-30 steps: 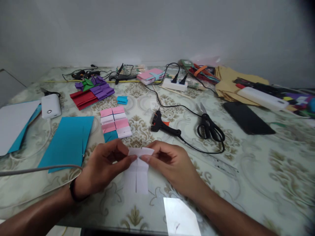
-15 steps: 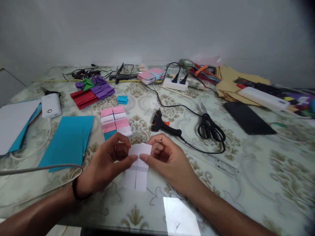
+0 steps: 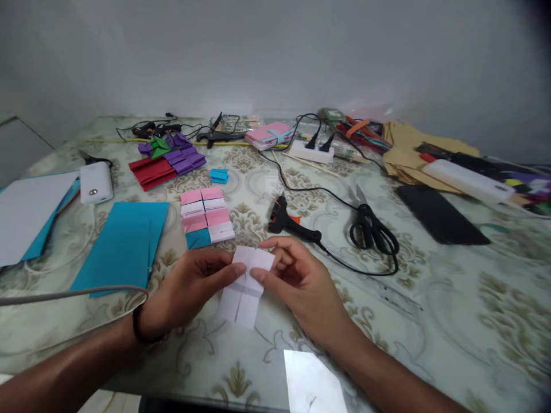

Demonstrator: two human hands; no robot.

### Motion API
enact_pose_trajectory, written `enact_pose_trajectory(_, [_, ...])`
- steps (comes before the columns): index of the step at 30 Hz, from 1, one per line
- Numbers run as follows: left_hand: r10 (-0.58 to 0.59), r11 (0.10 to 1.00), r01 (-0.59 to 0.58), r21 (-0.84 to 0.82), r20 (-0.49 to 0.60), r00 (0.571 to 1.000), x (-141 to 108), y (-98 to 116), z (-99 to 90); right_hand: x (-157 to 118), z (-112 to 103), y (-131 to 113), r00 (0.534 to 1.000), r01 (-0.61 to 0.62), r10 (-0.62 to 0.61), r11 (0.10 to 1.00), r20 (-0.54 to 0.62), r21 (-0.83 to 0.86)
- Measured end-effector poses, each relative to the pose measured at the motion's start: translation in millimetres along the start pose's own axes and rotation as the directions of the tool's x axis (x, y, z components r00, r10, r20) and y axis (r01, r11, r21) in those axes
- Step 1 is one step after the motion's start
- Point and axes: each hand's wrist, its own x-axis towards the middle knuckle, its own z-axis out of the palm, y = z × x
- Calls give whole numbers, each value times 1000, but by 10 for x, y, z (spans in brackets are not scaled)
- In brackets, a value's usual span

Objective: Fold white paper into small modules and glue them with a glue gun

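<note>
Between both hands is a folded white paper [image 3: 245, 298], creased across and with a slit-like line down its middle. My left hand [image 3: 202, 281] pinches its left side, thumb on top and fingers behind. My right hand [image 3: 297, 281] grips the right side in the same way, the two thumbs close together near the centre line. Just beyond my left hand lie folded pink, white and teal paper pieces [image 3: 206, 215] in a block. A black hot glue gun [image 3: 293, 222] rests beyond my right hand.
Teal sheets [image 3: 120, 246], a white power bank [image 3: 95, 182] and white paper [image 3: 34, 201] lie left. Black-handled scissors [image 3: 372, 229], a black phone [image 3: 441, 215] and a clear ruler [image 3: 387, 295] are right. Red folded paper [image 3: 150, 172] and a power strip [image 3: 312, 151] sit farther back.
The white paper has tilted slightly clockwise, its top edge shifting right. My left fingers have closed in flatter behind it. The whole view has shifted a little.
</note>
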Motion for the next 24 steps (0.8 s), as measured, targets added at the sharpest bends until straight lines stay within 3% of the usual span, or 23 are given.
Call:
enact_pose_trajectory(6, [68,992,-64,109,-31,997,-52,-22,-33,-16,-2,-13,999,-33,34,998,30,-49])
enact_pose_trajectory(10, [83,994,-79,74,-50,995,-73,-13,-37,-7,-10,-13,997,-62,65,994,36,-92])
enact_pose_trajectory(14, [49,999,-50,-4,-102,994,-59,20,-37,3,-35,-9,979,-133,154,979,136,-153])
enact_pose_trajectory(19, [5,1000,-5,1,5,1000,-27,51,-42,-6,-43,-6,970,-149,181,971,163,-188])
enact_pose_trajectory(24, [12,1000,-12,15,22,1000,-38,18,-25,-44,-17,-27,970,-145,175,974,169,-176])
